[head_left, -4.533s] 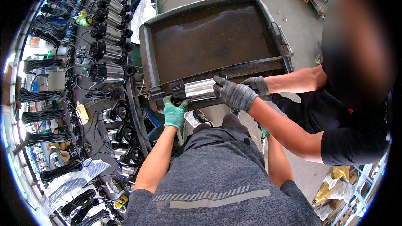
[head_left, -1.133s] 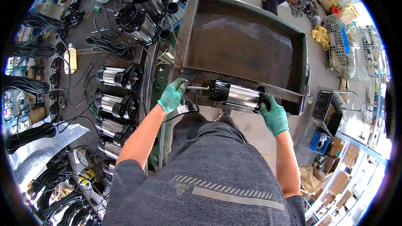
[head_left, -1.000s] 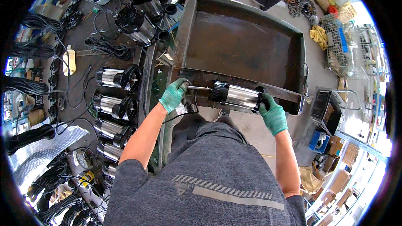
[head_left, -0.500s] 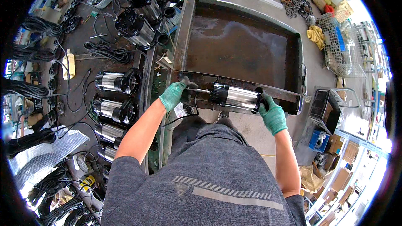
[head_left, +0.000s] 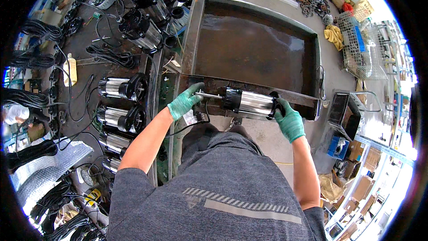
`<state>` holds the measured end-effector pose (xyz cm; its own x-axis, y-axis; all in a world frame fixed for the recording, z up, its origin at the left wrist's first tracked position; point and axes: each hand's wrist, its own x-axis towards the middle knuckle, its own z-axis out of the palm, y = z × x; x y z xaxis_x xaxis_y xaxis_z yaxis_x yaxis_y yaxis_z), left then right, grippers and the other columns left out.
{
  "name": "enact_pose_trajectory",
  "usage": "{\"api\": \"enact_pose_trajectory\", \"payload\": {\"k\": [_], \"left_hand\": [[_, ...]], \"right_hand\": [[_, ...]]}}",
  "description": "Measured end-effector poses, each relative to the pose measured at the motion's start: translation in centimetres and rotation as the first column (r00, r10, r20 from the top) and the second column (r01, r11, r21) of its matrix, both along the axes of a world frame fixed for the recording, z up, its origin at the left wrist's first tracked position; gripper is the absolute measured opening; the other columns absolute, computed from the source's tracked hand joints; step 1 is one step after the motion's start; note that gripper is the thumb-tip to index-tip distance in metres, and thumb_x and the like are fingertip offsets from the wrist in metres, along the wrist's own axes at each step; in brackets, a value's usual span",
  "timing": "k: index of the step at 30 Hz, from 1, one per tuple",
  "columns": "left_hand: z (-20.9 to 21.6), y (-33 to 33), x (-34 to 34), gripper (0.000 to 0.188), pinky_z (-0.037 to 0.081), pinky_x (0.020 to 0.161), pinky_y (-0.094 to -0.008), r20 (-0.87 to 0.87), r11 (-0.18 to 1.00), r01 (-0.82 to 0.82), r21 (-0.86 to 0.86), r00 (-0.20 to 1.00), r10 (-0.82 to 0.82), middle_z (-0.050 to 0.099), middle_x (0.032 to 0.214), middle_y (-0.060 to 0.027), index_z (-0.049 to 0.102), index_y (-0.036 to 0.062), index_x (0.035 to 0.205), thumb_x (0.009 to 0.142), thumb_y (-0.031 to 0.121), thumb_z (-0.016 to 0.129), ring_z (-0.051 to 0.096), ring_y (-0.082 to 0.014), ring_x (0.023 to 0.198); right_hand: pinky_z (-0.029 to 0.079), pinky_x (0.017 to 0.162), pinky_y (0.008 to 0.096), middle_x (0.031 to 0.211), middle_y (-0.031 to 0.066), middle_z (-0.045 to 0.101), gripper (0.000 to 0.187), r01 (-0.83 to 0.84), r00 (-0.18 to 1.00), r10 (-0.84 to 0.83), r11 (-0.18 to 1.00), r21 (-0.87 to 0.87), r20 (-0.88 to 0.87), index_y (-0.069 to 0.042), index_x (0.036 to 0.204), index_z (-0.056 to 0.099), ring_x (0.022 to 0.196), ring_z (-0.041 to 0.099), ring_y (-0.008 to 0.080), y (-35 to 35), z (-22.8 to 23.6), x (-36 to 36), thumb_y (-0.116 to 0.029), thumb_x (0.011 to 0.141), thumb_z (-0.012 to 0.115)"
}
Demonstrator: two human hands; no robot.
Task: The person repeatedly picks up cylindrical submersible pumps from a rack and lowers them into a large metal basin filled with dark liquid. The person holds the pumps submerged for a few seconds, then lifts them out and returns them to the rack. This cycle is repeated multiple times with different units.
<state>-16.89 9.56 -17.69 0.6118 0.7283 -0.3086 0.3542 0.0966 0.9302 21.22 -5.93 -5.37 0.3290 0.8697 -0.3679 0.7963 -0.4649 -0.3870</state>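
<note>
A cylindrical motor [head_left: 256, 103] with a silver body and black ends lies sideways over the near edge of the metal tray. My right hand [head_left: 290, 121], in a green glove, is closed on its right end; the fingertips are partly hidden. From the motor's left end a thin metal T-handle wrench [head_left: 211, 95] sticks out. My gloved left hand [head_left: 185, 101] is at the wrench's crosspiece with its fingers stretched out and loosely apart, seemingly touching it. A black cable [head_left: 208, 112] hangs down from the motor's left end.
Beyond the motor is the wide rusty tray [head_left: 192, 40] with raised walls. Several similar motors [head_left: 117, 87] lie on the bench at left, and others stand farther back beside coiled cable [head_left: 111, 55]. A black metal cart [head_left: 344, 115] and wire cage [head_left: 363, 49] stand at right.
My left hand has loosened from around the wrench handle; its fingers are straighter and the crosspiece shows. My right hand stays on the motor. The view has shifted slightly.
</note>
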Motion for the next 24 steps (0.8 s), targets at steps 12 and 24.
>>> {"api": "enact_pose_trajectory", "payload": {"k": [12,24], "left_hand": [[-0.7,0.2,-0.3,0.039,0.056,0.089,-0.0334,0.183,0.78,-0.052,-0.623,0.96,0.21,0.069,0.117,-0.0007,0.066,0.01,0.133,0.106,0.038,0.06,0.063,-0.0142,0.104],[2.8,1.8,1.3,0.038,0.054,0.081,-0.0513,-0.704,0.865,0.459,0.205,0.683,-0.195,0.071,0.097,-0.0253,0.068,0.0086,0.116,0.093,0.038,0.072,0.069,-0.0434,0.094]], "right_hand": [[0.056,0.076,0.0516,0.094,0.023,0.073,0.039,-0.009,1.0,0.009,1.0,0.006,-0.012,-0.022,0.135,0.06,0.09,0.07,0.0448,0.0,-0.7,0.5,-0.032,0.098,0.064],[0.056,0.076,0.0529,0.094,0.0233,0.073,0.038,0.003,1.0,-0.003,1.0,-0.018,-0.009,-0.022,0.134,0.061,0.089,0.07,0.0453,0.1,-0.2,0.3,-0.033,0.097,0.064]]}}
